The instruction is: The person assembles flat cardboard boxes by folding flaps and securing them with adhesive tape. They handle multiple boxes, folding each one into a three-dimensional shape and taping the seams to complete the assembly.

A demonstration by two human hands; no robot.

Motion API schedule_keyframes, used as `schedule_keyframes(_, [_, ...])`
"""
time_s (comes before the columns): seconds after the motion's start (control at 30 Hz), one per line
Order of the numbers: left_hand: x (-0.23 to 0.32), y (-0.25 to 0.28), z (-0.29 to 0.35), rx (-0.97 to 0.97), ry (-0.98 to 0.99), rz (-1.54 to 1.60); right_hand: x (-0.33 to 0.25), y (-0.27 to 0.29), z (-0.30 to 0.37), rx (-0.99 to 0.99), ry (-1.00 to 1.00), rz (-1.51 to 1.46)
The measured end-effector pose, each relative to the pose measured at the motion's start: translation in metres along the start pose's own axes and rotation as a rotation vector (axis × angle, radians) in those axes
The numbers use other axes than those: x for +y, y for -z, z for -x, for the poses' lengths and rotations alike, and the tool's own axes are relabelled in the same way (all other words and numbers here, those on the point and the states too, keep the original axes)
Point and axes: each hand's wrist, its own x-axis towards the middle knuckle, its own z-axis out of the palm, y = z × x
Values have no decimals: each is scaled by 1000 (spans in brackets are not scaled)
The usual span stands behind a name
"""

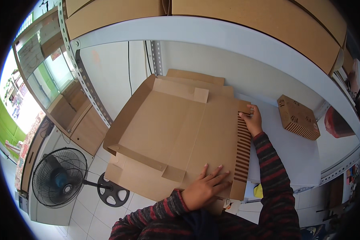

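A large brown cardboard box blank (168,124), partly folded, rests on the white shelf. Its left side stands raised, and its right edge is a flap with dark stripes (243,152). My right hand (253,121) grips the far end of that striped flap, fingers bent around its edge. Near the front edge my left hand (206,191) lies flat on the cardboard, fingers spread, holding nothing. More cardboard (138,176) shows beneath the blank at the front left and behind it at the back.
A small closed printed box (298,117) sits on the shelf (284,160) at the right. Overhead, a metal shelf beam (212,30) carries large cardboard boxes (252,24). At the left are a slotted upright post (88,84), a black standing fan (60,178) and a wooden cabinet (88,130).
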Motion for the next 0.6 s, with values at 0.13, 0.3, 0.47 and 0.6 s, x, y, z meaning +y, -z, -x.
schedule_keyframes(0.13, [-3, -5, 1, 27, -10, 57, 2, 1, -2, 70, 34, 80])
schedule_keyframes(0.3, [-1, -3, 2, 17, -19, 44, -8, 4, 1, 8, -48, 6])
schedule_keyframes(0.47, [-1, 9, 4, 85, -15, 54, -20, 13, -6, -75, -182, -354])
schedule_keyframes(0.6, [-1, 35, 13, 111, 15, 13, 4, 49, -14, -267, -215, -497])
